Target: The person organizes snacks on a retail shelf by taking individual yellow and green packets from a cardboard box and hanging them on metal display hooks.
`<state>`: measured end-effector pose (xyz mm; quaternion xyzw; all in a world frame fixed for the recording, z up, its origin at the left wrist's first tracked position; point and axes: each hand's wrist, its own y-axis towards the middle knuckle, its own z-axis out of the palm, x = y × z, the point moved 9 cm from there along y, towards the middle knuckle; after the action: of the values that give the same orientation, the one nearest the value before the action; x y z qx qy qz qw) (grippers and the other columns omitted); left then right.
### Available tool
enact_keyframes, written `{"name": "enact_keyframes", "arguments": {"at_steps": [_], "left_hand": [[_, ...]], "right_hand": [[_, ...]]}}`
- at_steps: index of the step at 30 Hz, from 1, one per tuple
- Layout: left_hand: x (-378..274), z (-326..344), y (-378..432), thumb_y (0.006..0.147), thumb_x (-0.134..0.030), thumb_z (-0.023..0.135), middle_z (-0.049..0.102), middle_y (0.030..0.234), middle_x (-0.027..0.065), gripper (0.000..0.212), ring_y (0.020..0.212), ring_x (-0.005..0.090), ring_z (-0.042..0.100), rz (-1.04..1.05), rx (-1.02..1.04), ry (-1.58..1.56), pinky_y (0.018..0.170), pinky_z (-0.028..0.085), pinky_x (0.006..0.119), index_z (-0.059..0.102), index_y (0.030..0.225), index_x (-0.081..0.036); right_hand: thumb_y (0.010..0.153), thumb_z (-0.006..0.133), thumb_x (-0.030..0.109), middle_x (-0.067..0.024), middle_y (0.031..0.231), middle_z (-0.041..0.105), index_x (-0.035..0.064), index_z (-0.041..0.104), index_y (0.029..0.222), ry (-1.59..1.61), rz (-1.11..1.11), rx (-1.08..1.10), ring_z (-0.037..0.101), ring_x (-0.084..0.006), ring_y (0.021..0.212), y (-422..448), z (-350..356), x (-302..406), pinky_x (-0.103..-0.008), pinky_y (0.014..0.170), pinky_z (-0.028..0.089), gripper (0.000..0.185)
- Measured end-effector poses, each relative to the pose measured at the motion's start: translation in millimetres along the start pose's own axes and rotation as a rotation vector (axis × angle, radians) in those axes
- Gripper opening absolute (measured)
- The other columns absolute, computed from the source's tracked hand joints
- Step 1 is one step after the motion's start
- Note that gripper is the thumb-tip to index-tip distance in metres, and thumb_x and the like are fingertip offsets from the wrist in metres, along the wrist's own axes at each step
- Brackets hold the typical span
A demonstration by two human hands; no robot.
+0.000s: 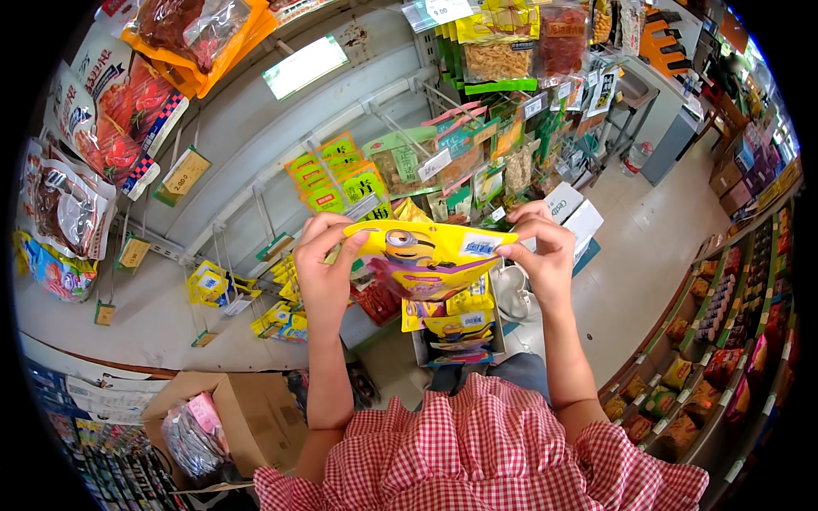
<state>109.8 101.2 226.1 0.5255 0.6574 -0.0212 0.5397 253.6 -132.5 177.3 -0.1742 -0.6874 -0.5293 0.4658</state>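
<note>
A yellow snack bag with a one-eyed cartoon figure and a purple band stretches between my two hands. My left hand pinches its top left corner between thumb and fingers. At the top right corner my right hand has the same kind of pinch, beside a white printed label. Below the bag, an open box holds several similar yellow packets, partly hidden by the bag. Beyond it, green-and-orange plum packets hang on a shelf hook.
Metal display hooks with price tags stick out from the white shelf wall. An open cardboard box with plastic-wrapped goods stands at lower left. Tiered snack shelves line the right side, across a tiled floor. A white carton lies past my right hand.
</note>
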Motion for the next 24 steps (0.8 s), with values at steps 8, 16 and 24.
{"name": "enact_keyframes", "arguments": {"at_steps": [8, 16, 24], "left_hand": [[10, 52, -13, 0.084, -0.012, 0.067, 0.058, 0.079, 0.0013, 0.014, 0.071, 0.0087, 0.050, -0.169, -0.091, 0.095, 0.061, 0.037, 0.024, 0.064, 0.091, -0.001], [14, 148, -34, 0.084, -0.012, 0.066, 0.057, 0.067, 0.0067, 0.021, 0.064, 0.0090, 0.050, -0.409, 0.311, -0.243, 0.064, 0.042, 0.027, 0.056, 0.076, 0.005], [16, 166, -47, 0.082, 0.001, 0.059, 0.059, 0.069, -0.0015, 0.006, 0.059, 0.0012, 0.049, -0.396, 0.383, -0.122, 0.052, 0.036, 0.019, 0.059, 0.076, 0.002]], "right_hand": [[0.058, 0.078, 0.007, -0.0047, 0.067, 0.061, 0.0065, 0.067, 0.069, -0.388, -0.217, 0.045, 0.054, -0.0251, 0.079, -4, 0, 44, -0.0370, 0.078, 0.044, 0.015], [0.058, 0.069, 0.005, -0.0030, 0.070, 0.056, 0.0080, 0.068, 0.075, -0.407, -0.344, 0.127, 0.055, -0.0248, 0.082, -33, 3, 24, -0.0423, 0.081, 0.044, 0.017], [0.062, 0.073, 0.013, -0.0012, 0.076, 0.062, 0.0091, 0.071, 0.081, -0.231, -0.268, 0.104, 0.055, -0.0240, 0.085, -60, -20, -6, -0.0389, 0.079, 0.044, 0.020]]}}
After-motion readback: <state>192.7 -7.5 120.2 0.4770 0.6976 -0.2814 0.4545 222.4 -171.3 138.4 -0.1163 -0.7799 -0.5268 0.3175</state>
